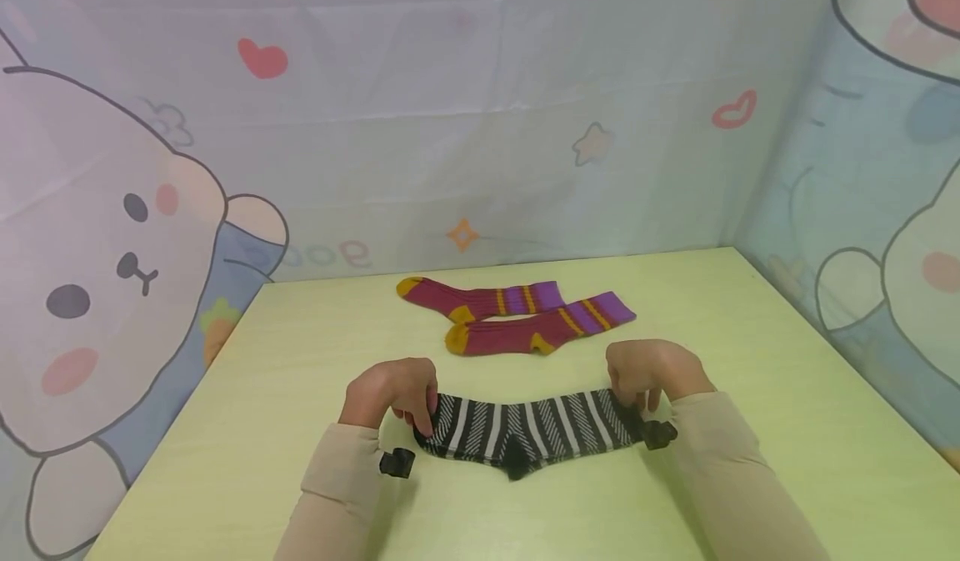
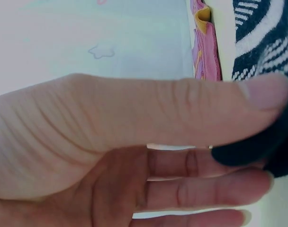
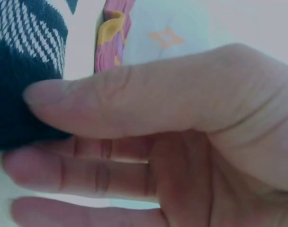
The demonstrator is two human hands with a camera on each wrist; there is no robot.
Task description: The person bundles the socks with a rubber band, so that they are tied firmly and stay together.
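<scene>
A black and white striped sock lies stretched sideways near the front of the table, its black heel pointing toward me. My left hand pinches its left end; in the left wrist view the thumb presses on top of the dark fabric with a finger beneath. The right hand pinches the other end, and in the right wrist view its thumb lies over the black edge. Beyond the striped sock lie two maroon socks with yellow toes and purple cuffs, one farther back and one nearer.
The pale yellow table runs back to a printed cloth with hearts and cartoon animals, which also hangs along both sides. A small black device sits at the left wrist, and a similar one at the right.
</scene>
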